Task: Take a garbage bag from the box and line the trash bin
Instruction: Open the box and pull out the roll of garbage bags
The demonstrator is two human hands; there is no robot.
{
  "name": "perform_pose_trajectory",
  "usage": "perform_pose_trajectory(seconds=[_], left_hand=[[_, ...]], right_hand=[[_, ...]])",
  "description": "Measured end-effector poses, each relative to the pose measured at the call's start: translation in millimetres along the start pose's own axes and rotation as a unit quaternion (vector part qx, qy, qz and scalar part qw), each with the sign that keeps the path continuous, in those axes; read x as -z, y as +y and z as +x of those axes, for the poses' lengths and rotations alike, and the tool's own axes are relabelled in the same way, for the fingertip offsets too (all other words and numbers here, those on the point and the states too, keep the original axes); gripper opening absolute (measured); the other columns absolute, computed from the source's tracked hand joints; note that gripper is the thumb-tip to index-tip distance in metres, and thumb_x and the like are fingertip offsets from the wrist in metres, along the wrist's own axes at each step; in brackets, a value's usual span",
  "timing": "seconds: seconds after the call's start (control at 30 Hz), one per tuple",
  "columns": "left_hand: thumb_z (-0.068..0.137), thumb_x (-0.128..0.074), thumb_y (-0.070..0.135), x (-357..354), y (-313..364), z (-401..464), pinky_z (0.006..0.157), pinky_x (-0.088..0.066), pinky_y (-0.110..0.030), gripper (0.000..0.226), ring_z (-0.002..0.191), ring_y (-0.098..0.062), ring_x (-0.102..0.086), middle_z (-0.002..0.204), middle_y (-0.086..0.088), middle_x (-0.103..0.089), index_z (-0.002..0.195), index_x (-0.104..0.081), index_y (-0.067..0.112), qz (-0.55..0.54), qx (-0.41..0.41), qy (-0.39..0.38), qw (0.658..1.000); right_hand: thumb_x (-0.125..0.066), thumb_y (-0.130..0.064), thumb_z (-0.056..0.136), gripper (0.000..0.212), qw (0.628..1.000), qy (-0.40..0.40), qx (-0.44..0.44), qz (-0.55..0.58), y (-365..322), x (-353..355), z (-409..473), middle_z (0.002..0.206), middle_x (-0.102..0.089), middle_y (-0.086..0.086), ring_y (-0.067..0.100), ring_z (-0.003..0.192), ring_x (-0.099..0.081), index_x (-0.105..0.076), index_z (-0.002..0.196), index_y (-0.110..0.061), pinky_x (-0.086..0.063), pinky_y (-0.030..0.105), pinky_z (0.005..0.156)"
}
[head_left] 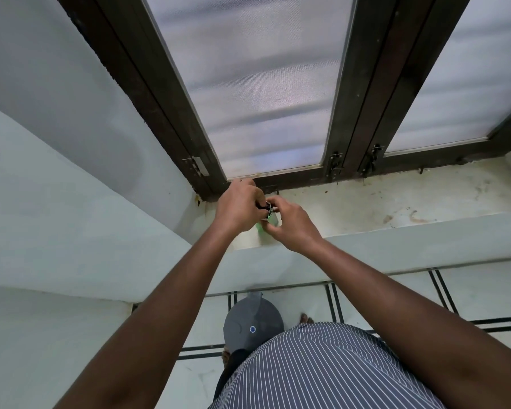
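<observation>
**K:** Striped shirt (322,370) fills the bottom of the frame, both bare forearms reaching up and forward from it. Where are the hands?

**R:** Together over the window sill (396,202), at its left end, just below the dark window frame (354,113). Left hand (238,206) is curled, knuckles up, fingers closed on a small dark item between the two hands. Right hand (291,221) is curled too, fingertips pinched on the same spot from the other side.

**K:** Is that the box?

**R:** Box (268,214) is mostly hidden. Only a small patch shows between the hands: dark with a bit of white print, and pale green just under it (260,225). Can't tell whether the green is the box or a bag. It looks held at sill level; can't tell if it rests on the sill.

**K:** Bin?

**R:** Trash bin (252,323) is on the floor, directly below the hands, against the wall under the sill. Grey, round, lid on, small blue dot on top. Well apart from the hands. Partly covered by the shirt at its lower right.

**K:** Anything else?

**R:** Bare toes (306,318) just right of the bin. Floor (381,296) is pale tile with dark double lines. Frosted panes (257,84) in the window, latches at the bottom of the frame. Sill is stained.
</observation>
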State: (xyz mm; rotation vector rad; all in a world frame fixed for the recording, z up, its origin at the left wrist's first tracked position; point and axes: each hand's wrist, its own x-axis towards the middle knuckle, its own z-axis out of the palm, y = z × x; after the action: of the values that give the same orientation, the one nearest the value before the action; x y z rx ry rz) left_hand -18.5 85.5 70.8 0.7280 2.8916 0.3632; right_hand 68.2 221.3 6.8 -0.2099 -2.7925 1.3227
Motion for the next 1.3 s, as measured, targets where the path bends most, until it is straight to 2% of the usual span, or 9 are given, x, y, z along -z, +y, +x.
perform_pose_trajectory(seconds=[0.2, 0.37, 0.5, 0.57, 0.63, 0.8, 0.93, 1.13, 1.3], left_hand=[[0.083, -0.082, 0.036, -1, 0, -9, 0.065, -0.053, -0.028, 0.014, 0.087, -0.009, -0.071, 0.09, 0.015, -0.076, 0.093, -0.073, 0.032, -0.099, 0.037, -0.032, 0.994], [0.077, -0.083, 0.028, 27, -12, -21, 0.064, -0.054, -0.027, 0.02, 0.065, -0.002, -0.063, 0.077, 0.01, -0.071, 0.089, -0.067, 0.024, -0.315, 0.103, 0.155, 0.931], [0.081, -0.082, 0.023, 56, -23, -25, 0.067, -0.059, -0.028, 0.018, 0.075, -0.013, -0.069, 0.084, 0.004, -0.072, 0.09, -0.065, 0.025, -0.392, 0.116, 0.222, 0.885], [0.083, -0.081, 0.021, 60, -28, -28, 0.067, -0.06, -0.026, 0.018, 0.077, -0.01, -0.07, 0.089, 0.001, -0.073, 0.089, -0.065, 0.027, -0.41, 0.129, 0.22, 0.876], [0.083, -0.081, 0.023, 58, -35, -29, 0.076, -0.067, -0.037, 0.016, 0.085, -0.017, -0.075, 0.09, 0.001, -0.074, 0.091, -0.068, 0.027, -0.436, 0.151, 0.209, 0.862], [0.096, -0.076, 0.01, 51, -39, -34, 0.091, -0.066, -0.04, 0.013, 0.102, -0.03, -0.079, 0.103, -0.01, -0.08, 0.109, -0.076, 0.012, -0.561, 0.178, 0.143, 0.796], [0.1, -0.07, 0.006, 47, -37, -35, 0.095, -0.063, -0.042, 0.022, 0.104, -0.031, -0.078, 0.113, -0.018, -0.08, 0.123, -0.073, 0.006, -0.666, 0.161, 0.065, 0.725], [0.099, -0.074, 0.01, 42, -27, -32, 0.095, -0.063, -0.04, 0.028, 0.106, -0.03, -0.078, 0.116, -0.018, -0.079, 0.125, -0.071, 0.001, -0.67, 0.164, 0.057, 0.722], [0.103, -0.071, 0.02, 38, -21, -32, 0.091, -0.064, -0.039, 0.035, 0.119, -0.035, -0.074, 0.126, -0.02, -0.076, 0.132, -0.068, 0.001, -0.672, 0.199, 0.026, 0.713]], right_hand=[[-0.081, -0.031, 0.094, 0.05, 0.998, -0.033, -0.04, 0.036, 4, -4, -1, 0.124, -0.075, -0.002, 0.023, 0.115, -0.071, -0.058, 0.138, -0.028, -0.061, 0.045, 0.094], [-0.081, -0.035, 0.084, 0.062, 0.997, -0.01, -0.047, -0.052, 3, 0, 10, 0.126, -0.064, -0.001, 0.025, 0.12, -0.055, -0.062, 0.143, -0.029, -0.048, 0.042, 0.098], [-0.078, -0.04, 0.087, 0.081, 0.987, -0.066, -0.052, -0.135, -3, 2, 24, 0.147, -0.054, 0.002, 0.03, 0.14, -0.04, -0.048, 0.162, -0.034, -0.033, 0.044, 0.112], [-0.079, -0.038, 0.085, 0.1, 0.986, -0.107, -0.073, -0.109, -10, 6, 29, 0.16, -0.045, 0.004, 0.031, 0.149, -0.032, -0.029, 0.172, -0.03, -0.029, 0.046, 0.121], [-0.083, -0.036, 0.082, 0.109, 0.989, -0.121, -0.078, -0.021, -21, 14, 29, 0.165, -0.043, 0.001, 0.027, 0.154, -0.03, -0.024, 0.173, -0.027, -0.032, 0.045, 0.126], [-0.088, -0.039, 0.092, 0.065, 0.96, -0.103, -0.079, 0.249, -49, 30, 17, 0.133, -0.076, -0.003, 0.014, 0.123, -0.072, -0.063, 0.15, -0.026, -0.058, 0.035, 0.101], [-0.083, -0.031, 0.099, 0.02, 0.934, -0.058, -0.096, 0.339, -57, 39, 9, 0.103, -0.085, 0.005, 0.015, 0.088, -0.079, -0.084, 0.114, -0.019, -0.06, 0.038, 0.083], [-0.093, -0.033, 0.088, 0.024, 0.933, -0.03, -0.087, 0.349, -59, 43, -2, 0.095, -0.085, -0.002, 0.011, 0.084, -0.078, -0.086, 0.107, -0.021, -0.062, 0.032, 0.077], [-0.083, -0.021, 0.099, 0.014, 0.931, 0.014, -0.088, 0.353, -56, 41, -3, 0.089, -0.084, 0.003, 0.011, 0.078, -0.076, -0.086, 0.106, -0.009, -0.062, 0.03, 0.072]])
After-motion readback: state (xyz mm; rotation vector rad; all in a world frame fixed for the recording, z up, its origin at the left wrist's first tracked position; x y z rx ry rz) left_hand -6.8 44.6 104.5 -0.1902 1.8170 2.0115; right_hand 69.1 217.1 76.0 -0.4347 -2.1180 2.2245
